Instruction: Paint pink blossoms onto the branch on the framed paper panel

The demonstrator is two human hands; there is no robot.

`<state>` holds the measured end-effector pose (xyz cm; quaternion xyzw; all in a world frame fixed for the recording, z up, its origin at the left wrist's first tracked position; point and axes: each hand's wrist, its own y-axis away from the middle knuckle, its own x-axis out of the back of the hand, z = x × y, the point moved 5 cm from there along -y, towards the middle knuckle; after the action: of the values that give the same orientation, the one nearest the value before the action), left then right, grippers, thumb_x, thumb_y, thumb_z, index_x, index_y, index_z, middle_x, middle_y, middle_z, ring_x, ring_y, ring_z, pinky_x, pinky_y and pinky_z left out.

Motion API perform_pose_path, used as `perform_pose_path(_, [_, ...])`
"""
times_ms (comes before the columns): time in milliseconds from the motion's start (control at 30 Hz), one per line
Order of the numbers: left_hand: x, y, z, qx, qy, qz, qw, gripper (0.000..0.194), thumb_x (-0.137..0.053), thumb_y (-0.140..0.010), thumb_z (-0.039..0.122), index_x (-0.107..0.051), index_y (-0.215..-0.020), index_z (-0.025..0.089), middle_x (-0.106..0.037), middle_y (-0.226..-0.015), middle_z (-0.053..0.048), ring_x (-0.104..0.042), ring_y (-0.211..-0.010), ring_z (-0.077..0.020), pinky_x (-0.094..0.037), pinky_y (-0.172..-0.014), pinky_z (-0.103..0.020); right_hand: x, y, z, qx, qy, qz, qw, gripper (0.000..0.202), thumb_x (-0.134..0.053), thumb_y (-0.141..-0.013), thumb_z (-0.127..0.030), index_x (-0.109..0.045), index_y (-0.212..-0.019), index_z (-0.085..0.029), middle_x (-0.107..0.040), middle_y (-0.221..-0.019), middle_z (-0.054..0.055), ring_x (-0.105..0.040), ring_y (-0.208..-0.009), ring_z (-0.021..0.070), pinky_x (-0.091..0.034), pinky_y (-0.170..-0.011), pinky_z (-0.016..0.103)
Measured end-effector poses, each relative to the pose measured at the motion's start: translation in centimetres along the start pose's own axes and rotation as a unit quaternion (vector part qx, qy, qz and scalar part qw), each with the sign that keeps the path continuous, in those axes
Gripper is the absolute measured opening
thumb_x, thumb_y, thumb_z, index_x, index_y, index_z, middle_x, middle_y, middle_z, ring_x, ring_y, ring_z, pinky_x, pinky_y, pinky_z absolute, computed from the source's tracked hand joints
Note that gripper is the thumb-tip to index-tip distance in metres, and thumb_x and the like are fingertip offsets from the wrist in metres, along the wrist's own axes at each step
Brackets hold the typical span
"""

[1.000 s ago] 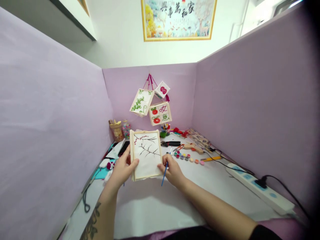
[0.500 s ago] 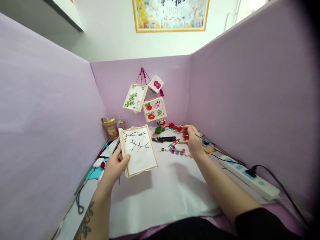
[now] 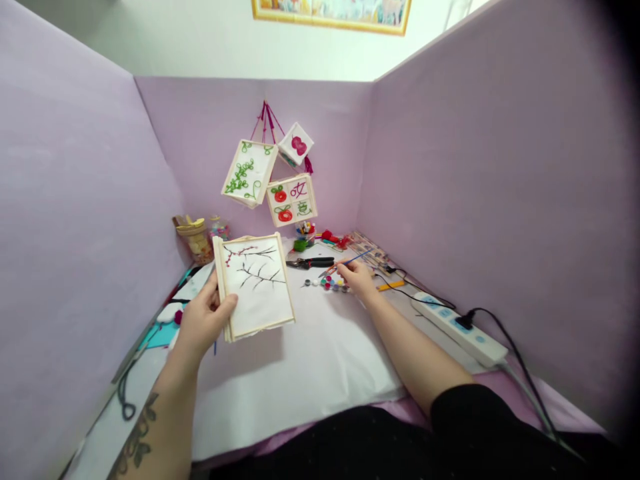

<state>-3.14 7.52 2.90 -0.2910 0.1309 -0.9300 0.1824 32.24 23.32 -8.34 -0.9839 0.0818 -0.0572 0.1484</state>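
My left hand (image 3: 206,317) grips a light wooden frame (image 3: 291,293) by its left side, thumb on the front. Its white face carries painted dark branches, with small red blossoms on the upper one. In my right hand (image 3: 356,277) is a thin blue paintbrush (image 3: 361,255), pinched between closed fingers, its handle slanting up to the right. That hand is over the right end of a strip of small round paint pots (image 3: 327,283). Whether the bristles touch paint I cannot tell.
Black-handled pliers (image 3: 317,262) lie behind the paint pots. A white power strip (image 3: 460,330) with a black plug and cables runs along the right. Decorated panels (image 3: 250,172) hang on the back partition. A tub (image 3: 195,240) of sticks stands at the back left.
My right hand has come down and left with the paintbrush, from above the table to the paint pots. The view has tilted down; my left hand still holds the frame.
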Motion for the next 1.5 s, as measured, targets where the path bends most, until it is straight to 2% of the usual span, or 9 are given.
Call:
perform_pose_path(133, [0.0, 0.2, 0.4, -0.015, -0.049, -0.006, 0.999, 0.085, -0.062, -0.072, 0.047, -0.049, -0.151, 0.017, -0.047, -0.06, 0.007, -0.043, -0.057, -0.0137, -0.039, -0.056, -0.023, -0.1, 0.0, 0.3, 0.023, 0.058, 0.009, 0.998, 0.016, -0.059, -0.07, -0.036, -0.062, -0.077, -0.021, -0.053, -0.057, -0.004, -0.043, -0.052, 0.0129, -0.032, -0.049, 0.025])
perform_pose_path(300, [0.0, 0.1, 0.1, -0.021, -0.06, 0.003, 0.998, 0.083, -0.06, -0.074, 0.048, -0.049, -0.15, 0.017, -0.048, -0.062, 0.006, -0.045, -0.059, -0.0148, -0.04, -0.057, -0.024, -0.1, 0.0, 0.2, 0.036, 0.107, 0.008, 0.994, 0.01, -0.054, -0.069, -0.03, -0.056, -0.073, -0.022, -0.051, -0.055, -0.003, -0.043, -0.052, 0.0139, -0.032, -0.051, 0.026])
perform_pose_path(600, [-0.3, 0.3, -0.2, -0.014, -0.053, 0.002, 0.998, 0.084, -0.059, -0.077, 0.053, -0.046, -0.153, 0.018, -0.05, -0.065, 0.005, -0.047, -0.061, -0.0154, -0.041, -0.061, -0.025, -0.3, 0.1, -0.3, 0.071, 0.173, -0.01, 0.982, 0.013, -0.049, -0.075, -0.03, -0.058, -0.072, -0.021, -0.055, -0.056, -0.001, -0.047, -0.055, 0.0157, -0.034, -0.054, 0.027])
perform_pose_path(800, [-0.3, 0.1, -0.4, -0.023, -0.049, -0.003, 0.999, 0.085, -0.059, -0.077, 0.053, -0.045, -0.153, 0.018, -0.052, -0.067, 0.005, -0.047, -0.061, -0.0152, -0.042, -0.061, -0.025, -0.6, 0.6, -1.0, 0.11, 0.216, -0.024, 0.97, 0.021, -0.054, -0.081, -0.034, -0.067, -0.079, -0.019, -0.061, -0.065, 0.002, -0.05, -0.061, 0.0163, -0.037, -0.061, 0.029])
perform_pose_path(933, [-0.3, 0.2, -0.4, -0.023, -0.065, 0.007, 0.998, 0.083, -0.058, -0.078, 0.054, -0.046, -0.152, 0.019, -0.05, -0.064, 0.006, -0.047, -0.06, -0.0151, -0.041, -0.06, -0.025, -0.6, 0.6, -1.0, 0.121, 0.231, -0.026, 0.965, 0.025, -0.054, -0.084, -0.037, -0.071, -0.082, -0.018, -0.06, -0.064, 0.001, -0.05, -0.063, 0.0167, -0.037, -0.064, 0.029])
perform_pose_path(1500, [-0.2, 0.6, 0.5, -0.032, -0.1, 0.003, 0.994, 0.081, -0.054, -0.081, 0.055, -0.046, -0.152, 0.019, -0.045, -0.064, 0.006, -0.048, -0.062, -0.0166, -0.042, -0.063, -0.028, -0.6, -0.2, 0.5, 0.099, 0.237, -0.015, 0.966, 0.032, -0.052, -0.085, -0.044, -0.07, -0.083, -0.018, -0.059, -0.063, 0.001, -0.049, -0.061, 0.0162, -0.036, -0.061, 0.028])
